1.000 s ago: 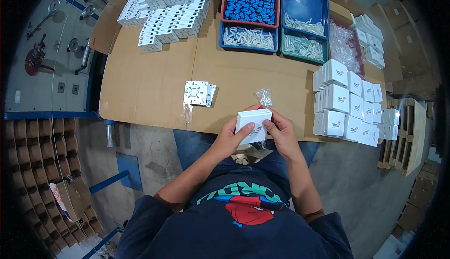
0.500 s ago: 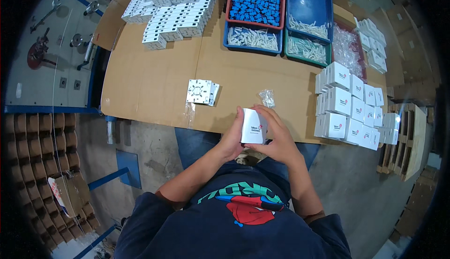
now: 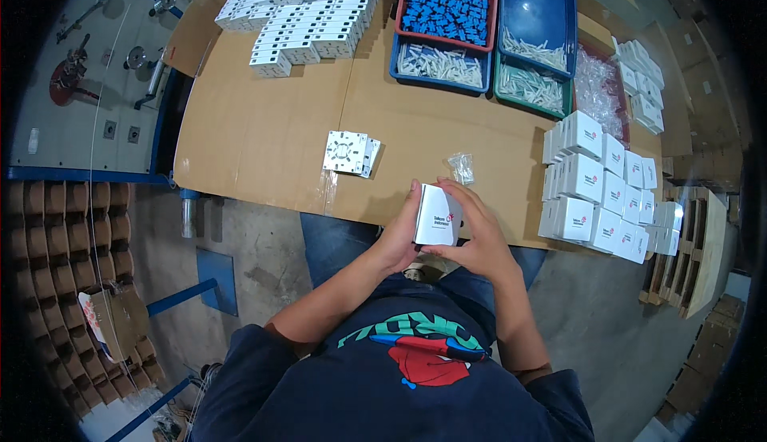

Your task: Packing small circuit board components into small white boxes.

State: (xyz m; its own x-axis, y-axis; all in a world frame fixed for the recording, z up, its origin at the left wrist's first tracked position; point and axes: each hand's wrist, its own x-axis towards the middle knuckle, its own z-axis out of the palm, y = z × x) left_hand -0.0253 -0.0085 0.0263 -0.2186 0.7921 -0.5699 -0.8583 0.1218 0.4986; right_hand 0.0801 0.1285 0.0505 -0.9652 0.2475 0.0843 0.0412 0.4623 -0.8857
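Observation:
Between both hands I hold a white square plastic box point(image 3: 437, 217), its printed face turned up, just off the table's near edge. My left hand point(image 3: 400, 234) is closed along its left side, thumb at the upper corner. My right hand point(image 3: 477, 230) wraps the right side, with fingers over the far edge and thumb at the near edge. Beyond the box, a small clear plastic bag point(image 3: 461, 168) with pale parts lies on the cardboard. To the left sits a short stack of white square base plates point(image 3: 347, 153) with round cutouts.
Cardboard point(image 3: 264, 138) covers the table. White housings point(image 3: 311, 30) are piled far left. At the back stand a red tray point(image 3: 494, 10) of blue clips and blue point(image 3: 485, 82) and green point(image 3: 566, 110) trays of white pieces. Printed white boxes point(image 3: 581, 174) stand in stacks at right.
The box has tilted slightly between my hands, and my grip has stayed on it. The table scene has shifted a little in the picture as the view turned.

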